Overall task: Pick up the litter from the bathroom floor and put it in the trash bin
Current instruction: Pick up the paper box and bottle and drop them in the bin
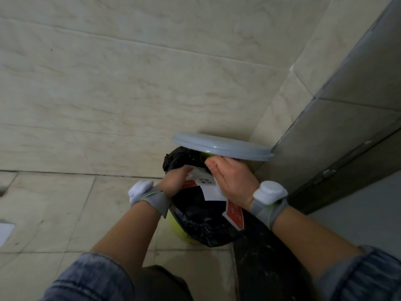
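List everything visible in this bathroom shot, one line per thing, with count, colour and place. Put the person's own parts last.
trash bin: 1, yellow-green, on the floor near the corner
bin liner: 1, black, lining the bin and folded over its rim
bin lid: 1, grey-blue, raised above the bin opening
litter: white and red paper or card pieces, over the bin mouth, between both hands
wall tiles: beige, marbled, behind the bin
floor tiles: beige, left and below
door: 1, grey, at right
wrist bands: 2, grey with white pucks, one on each wrist
sleeves: 2, blue denim, pushed up the forearms
left hand: 1, gripping the litter
right hand: 1, gripping the litter under the lid
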`<action>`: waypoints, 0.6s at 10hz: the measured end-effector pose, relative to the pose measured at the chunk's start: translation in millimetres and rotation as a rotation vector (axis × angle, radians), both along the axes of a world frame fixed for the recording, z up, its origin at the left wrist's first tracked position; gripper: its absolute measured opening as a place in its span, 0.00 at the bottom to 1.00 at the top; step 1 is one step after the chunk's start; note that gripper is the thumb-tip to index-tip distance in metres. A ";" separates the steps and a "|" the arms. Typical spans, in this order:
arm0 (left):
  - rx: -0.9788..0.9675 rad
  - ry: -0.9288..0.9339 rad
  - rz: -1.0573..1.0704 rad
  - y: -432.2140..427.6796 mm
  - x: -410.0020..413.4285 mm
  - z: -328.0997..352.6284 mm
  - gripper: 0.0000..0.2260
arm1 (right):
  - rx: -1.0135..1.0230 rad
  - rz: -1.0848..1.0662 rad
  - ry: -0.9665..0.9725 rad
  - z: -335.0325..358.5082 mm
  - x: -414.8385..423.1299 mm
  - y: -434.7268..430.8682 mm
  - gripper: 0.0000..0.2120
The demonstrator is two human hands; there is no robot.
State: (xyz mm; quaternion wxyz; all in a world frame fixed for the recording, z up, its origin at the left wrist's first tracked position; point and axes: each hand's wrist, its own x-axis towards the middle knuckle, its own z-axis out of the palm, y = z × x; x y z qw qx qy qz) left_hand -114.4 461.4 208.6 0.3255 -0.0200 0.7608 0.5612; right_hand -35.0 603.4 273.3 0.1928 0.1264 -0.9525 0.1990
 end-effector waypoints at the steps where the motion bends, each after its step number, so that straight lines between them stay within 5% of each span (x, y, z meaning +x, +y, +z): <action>1: 0.155 -0.118 0.098 -1.4 -2.9 14.2 0.12 | 0.028 0.008 -0.005 -15.5 0.5 -2.2 0.28; 4: 0.140 -0.147 0.172 12.2 -8.9 45.3 0.19 | -0.156 -0.140 -0.298 -63.8 -6.5 17.4 0.15; 5: 0.055 -0.174 0.156 14.6 -15.1 53.7 0.12 | -0.123 -0.303 -0.473 -86.9 -12.3 23.1 0.21; 6: 0.025 -0.193 0.101 16.9 -23.6 58.3 0.16 | -0.165 -0.244 -0.756 -105.3 -16.3 28.8 0.32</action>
